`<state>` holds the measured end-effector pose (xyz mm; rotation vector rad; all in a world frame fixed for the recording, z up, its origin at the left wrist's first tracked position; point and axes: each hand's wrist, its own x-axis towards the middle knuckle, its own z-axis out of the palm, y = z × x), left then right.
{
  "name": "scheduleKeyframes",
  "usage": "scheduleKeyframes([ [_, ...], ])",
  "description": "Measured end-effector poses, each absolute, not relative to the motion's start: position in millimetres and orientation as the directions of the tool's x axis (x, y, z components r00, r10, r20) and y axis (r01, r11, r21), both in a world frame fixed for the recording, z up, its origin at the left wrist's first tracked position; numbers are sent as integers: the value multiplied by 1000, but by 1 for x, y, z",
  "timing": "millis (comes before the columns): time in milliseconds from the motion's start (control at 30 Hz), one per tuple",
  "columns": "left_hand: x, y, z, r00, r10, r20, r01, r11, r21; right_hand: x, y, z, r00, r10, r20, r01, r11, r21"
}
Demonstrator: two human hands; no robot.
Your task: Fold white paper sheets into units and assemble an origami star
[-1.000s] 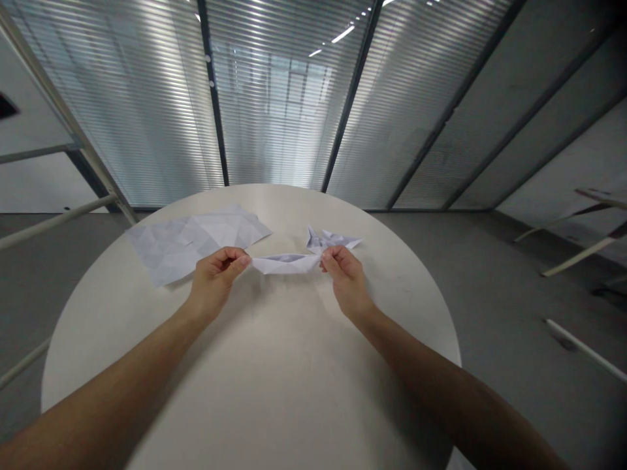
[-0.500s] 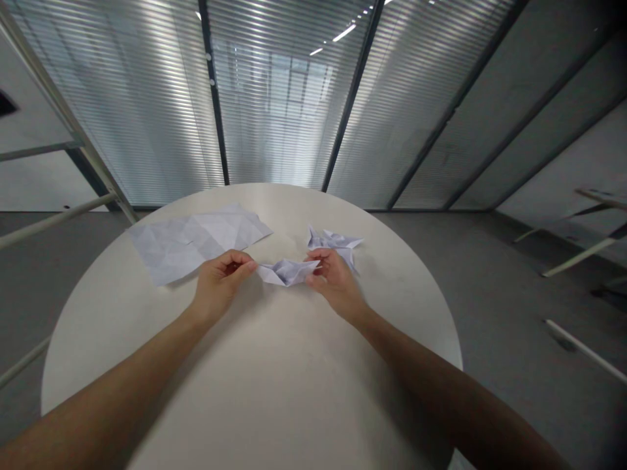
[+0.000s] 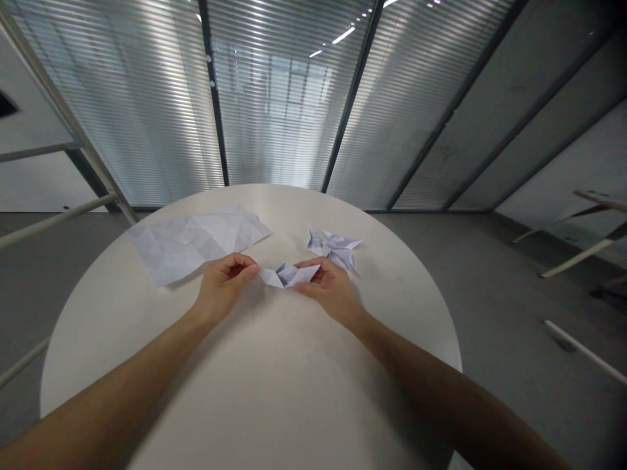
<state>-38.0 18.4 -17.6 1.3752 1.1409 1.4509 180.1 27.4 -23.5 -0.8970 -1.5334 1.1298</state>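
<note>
A small white paper boat (image 3: 285,275), folded with pointed ends and an opened middle, is held just above the table between my two hands. My left hand (image 3: 224,282) is closed in a pinch on its left tip. On the other side, my right hand (image 3: 333,287) grips the boat's right half, thumb in front and fingers behind. Just beyond my right hand lies another folded paper piece (image 3: 337,247) with several points. A large creased sheet of white paper (image 3: 171,247) lies flat past my left hand.
Everything rests on a round white table (image 3: 274,378). A pale metal frame (image 3: 63,219) stands at the left edge. Glass panels with blinds (image 3: 279,111) rise behind the table. Table legs (image 3: 585,258) show on the grey floor at right.
My right hand has shifted left along the boat, from its right tip to its right half. The boat's middle looks more opened. The other papers have not moved.
</note>
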Motion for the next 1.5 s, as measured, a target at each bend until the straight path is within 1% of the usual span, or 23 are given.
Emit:
scheduleKeyframes([
  [200,-38,18,-19,-27,963,267,-28,-268,963,182,29,-27,-163,947,277,4,281,-960],
  [333,-36,18,-19,-19,962,273,-61,-274,960,183,31,-29,-85,943,323,11,325,-946],
  [433,-32,17,-18,-14,962,273,-115,-272,955,182,32,-28,-59,942,331,20,332,-943],
  [500,-30,16,-18,-3,969,245,-157,-242,957,180,30,-25,-51,944,327,-11,327,-945],
  [567,-29,15,-19,47,980,192,-176,-181,968,177,28,-22,-43,945,325,-49,323,-945],
  [700,-27,13,-21,190,976,108,-117,-87,989,171,23,-18,-42,940,337,-74,334,-940],
  [833,-26,10,-20,233,967,103,-7,-104,995,167,19,-21,-118,948,296,-62,290,-955],
  [967,-27,8,-20,194,973,128,89,-147,985,167,18,-27,-149,956,254,8,258,-966],
  [1067,-28,8,-21,191,970,150,134,-177,975,168,17,-28,-149,957,249,68,261,-963],
  [1167,-29,9,-22,221,956,195,169,-234,957,168,14,-24,-127,954,271,193,292,-937],
  [1233,-29,8,-21,247,941,233,215,-287,933,168,11,-20,-142,940,309,286,338,-897],
  [1333,-27,6,-16,298,913,280,324,-373,870,170,8,-14,-242,899,365,411,435,-801],
  [1433,-26,4,-13,341,884,321,399,-445,802,171,7,-10,-363,864,349,508,497,-703],
  [1500,-26,3,-13,347,881,321,416,-451,790,173,7,-8,-403,853,332,535,514,-670],
])
